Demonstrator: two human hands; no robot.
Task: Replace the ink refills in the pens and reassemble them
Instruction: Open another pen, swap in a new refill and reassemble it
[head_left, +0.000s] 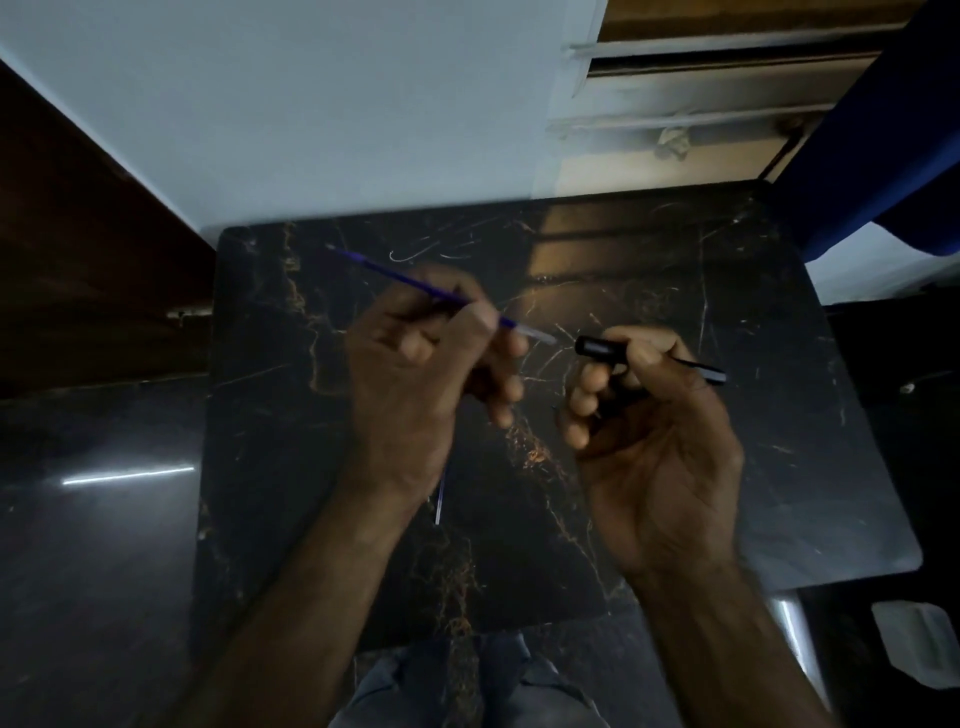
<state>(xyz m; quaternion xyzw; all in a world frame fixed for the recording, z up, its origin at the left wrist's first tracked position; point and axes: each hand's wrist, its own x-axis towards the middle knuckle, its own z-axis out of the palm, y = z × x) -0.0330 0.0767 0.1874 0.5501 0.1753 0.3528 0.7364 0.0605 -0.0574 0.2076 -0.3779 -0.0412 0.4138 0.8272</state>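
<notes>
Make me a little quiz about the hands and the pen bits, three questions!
1. True or false: the left hand holds the blue refill.
2. Which hand holds the black pen barrel? A) left B) right C) neither
3. Fill in: a second thin refill lies on the dark marble ____, partly hidden by the left wrist.

Key: 1. True. 2. B, the right hand. 3. Table.
</notes>
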